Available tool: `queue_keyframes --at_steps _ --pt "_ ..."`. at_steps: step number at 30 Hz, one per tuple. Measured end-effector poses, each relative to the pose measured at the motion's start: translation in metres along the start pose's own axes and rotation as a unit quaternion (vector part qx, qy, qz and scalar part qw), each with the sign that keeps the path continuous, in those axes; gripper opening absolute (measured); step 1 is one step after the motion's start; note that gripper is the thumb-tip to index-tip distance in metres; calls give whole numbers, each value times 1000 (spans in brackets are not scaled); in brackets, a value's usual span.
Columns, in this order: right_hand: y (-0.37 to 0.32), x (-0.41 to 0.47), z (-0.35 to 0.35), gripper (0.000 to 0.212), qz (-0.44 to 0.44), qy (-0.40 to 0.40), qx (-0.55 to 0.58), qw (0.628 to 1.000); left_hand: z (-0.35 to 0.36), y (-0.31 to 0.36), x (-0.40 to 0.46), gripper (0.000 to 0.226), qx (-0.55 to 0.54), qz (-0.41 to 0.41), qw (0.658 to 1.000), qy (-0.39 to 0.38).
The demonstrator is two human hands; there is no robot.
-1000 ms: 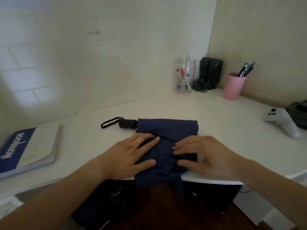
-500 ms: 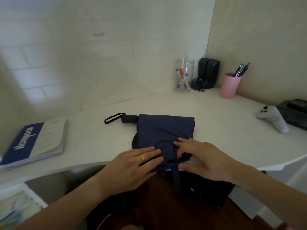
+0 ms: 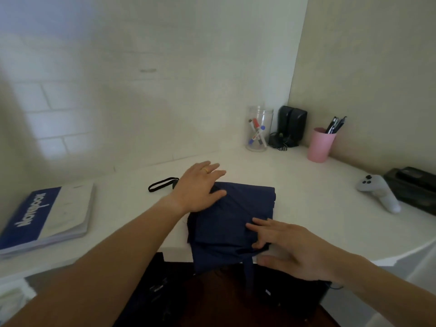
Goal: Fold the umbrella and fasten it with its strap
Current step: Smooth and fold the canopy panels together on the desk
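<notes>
A navy blue umbrella (image 3: 238,208) lies flattened on the white desk (image 3: 295,185), its canopy folded in layers and overhanging the near edge. Its fastening strap (image 3: 249,272) dangles down below that edge. A black wrist loop (image 3: 160,184) sticks out at the far left; the handle is hidden under my left hand (image 3: 200,185), which rests flat with fingers spread on the umbrella's far left corner. My right hand (image 3: 283,246) presses the near right part of the fabric, fingers spread, thumb below the desk edge.
A blue and white notebook (image 3: 44,218) lies at the left. At the back stand a clear jar with markers (image 3: 258,128), black speakers (image 3: 291,125) and a pink pen cup (image 3: 320,145). A white controller (image 3: 379,192) and a black box (image 3: 412,187) lie at the right.
My left hand has moved from the near edge of the canopy up to its far left corner over the handle. My right hand stays pressed on the near right fabric.
</notes>
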State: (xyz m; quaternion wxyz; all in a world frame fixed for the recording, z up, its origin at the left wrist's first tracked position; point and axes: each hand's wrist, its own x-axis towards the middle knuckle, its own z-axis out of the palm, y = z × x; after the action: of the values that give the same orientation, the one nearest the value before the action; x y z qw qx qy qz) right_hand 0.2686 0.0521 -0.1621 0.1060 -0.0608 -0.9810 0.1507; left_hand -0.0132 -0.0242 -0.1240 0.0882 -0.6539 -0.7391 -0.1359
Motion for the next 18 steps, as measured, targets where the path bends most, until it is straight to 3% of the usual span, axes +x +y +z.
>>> queue_keyframes --at_steps 3,5,6,8,10,13,15,18 --pt "-1 4 -11 32 12 -40 16 999 4 -19 15 75 -64 -28 986 -152" --pt "-2 14 -25 25 32 -70 48 996 11 -24 17 73 -70 -12 985 -157" --pt "0 22 -33 19 33 -45 80 995 15 -26 17 68 -61 -5 989 -133" --pt "10 46 -47 15 46 86 117 988 22 -26 15 60 -56 -2 995 -83" --pt "30 76 -57 29 106 156 62 980 26 -24 13 56 -58 -9 997 -58" --pt "57 110 -64 71 239 -39 44 969 25 -20 12 57 -42 -9 998 -41" --pt "66 118 -65 60 234 -115 40 965 25 -18 12 58 -24 -6 999 -29" --pt "72 113 -57 35 178 -68 -3 982 26 -17 13 59 1 -8 1000 -14"
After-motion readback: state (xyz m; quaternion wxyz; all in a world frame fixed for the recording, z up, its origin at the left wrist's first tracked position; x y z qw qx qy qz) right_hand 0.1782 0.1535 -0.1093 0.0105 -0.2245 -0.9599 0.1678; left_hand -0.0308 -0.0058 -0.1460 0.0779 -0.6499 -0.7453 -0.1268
